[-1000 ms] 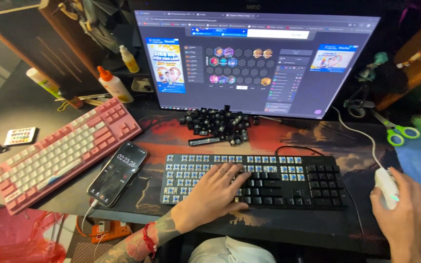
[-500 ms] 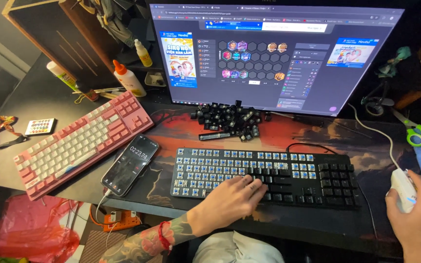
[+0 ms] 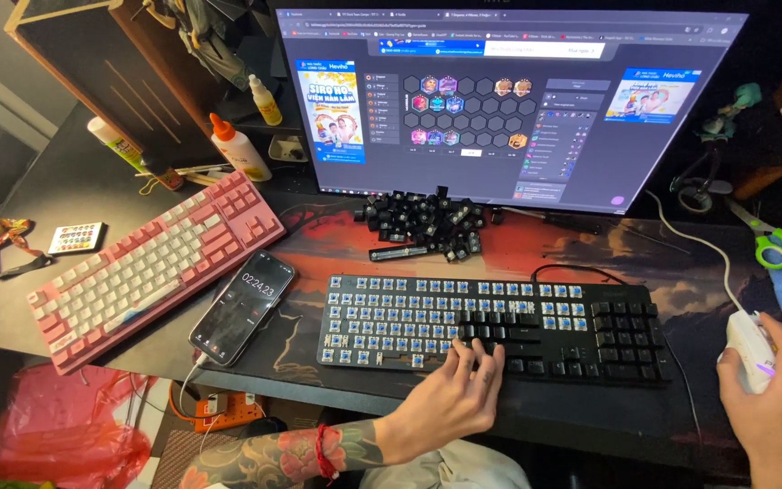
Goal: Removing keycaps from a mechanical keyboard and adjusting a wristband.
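My left hand (image 3: 450, 396) rests with spread fingers on the front edge of a black keyboard (image 3: 491, 326), touching its lower middle keys. Most keycaps on the keyboard's left and top are off, showing blue switches; the right block keeps its black caps. A heap of loose black keycaps (image 3: 427, 222) lies between the keyboard and the monitor (image 3: 500, 100). My right hand (image 3: 776, 407) grips a white mouse (image 3: 750, 349) at the right edge of the desk mat.
A pink and white keyboard (image 3: 151, 263) lies angled at left, with a phone (image 3: 244, 306) showing a timer beside it. A glue bottle (image 3: 237, 147), small remote (image 3: 76, 237) and green-handled scissors (image 3: 776, 243) sit around. A red plastic bag (image 3: 74, 435) lies below the desk.
The view has shifted left and closer. My left hand slid slightly down toward the keyboard's front edge. My right hand stays on the mouse.
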